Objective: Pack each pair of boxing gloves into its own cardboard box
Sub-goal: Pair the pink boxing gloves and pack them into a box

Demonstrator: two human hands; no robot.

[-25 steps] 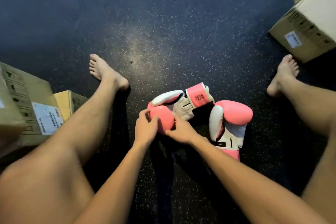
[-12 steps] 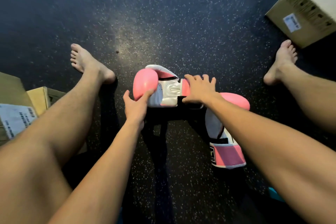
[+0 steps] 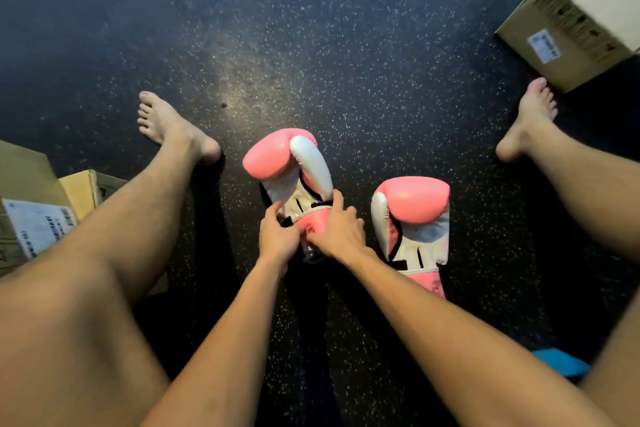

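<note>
I see a dark speckled floor (image 3: pixel 311 45) that fills the whole view. The person sits on it with bare legs (image 3: pixel 121 253) spread wide, one at each side.

At the far right stands a closed box (image 3: pixel 571 21) with a white label (image 3: pixel 543 45) on its side, near the right foot. At the left edge are more boxes (image 3: pixel 24 184), partly hidden behind the left leg; I cannot tell if they are open.

Between the legs are two pink and white gloves, not in any box. The held glove (image 3: pixel 277 163) points with its padded end away from the person, its white thumb turned to the right. I cannot tell whether it rests on the floor. The other glove (image 3: pixel 412 204) lies on the floor just beside it on the right, apart from it, with its cuff under the right forearm.

Both hands are on the pink cuff of the held glove. The left hand (image 3: pixel 277 239) has its fingers curled round the left side of the cuff, so this grip is closed on it. The right hand (image 3: pixel 341 232) grips the cuff from the right side, with the forefinger reaching up to the white thumb part.

A small blue thing (image 3: pixel 561 362) shows at the lower right, by the right leg.
</note>
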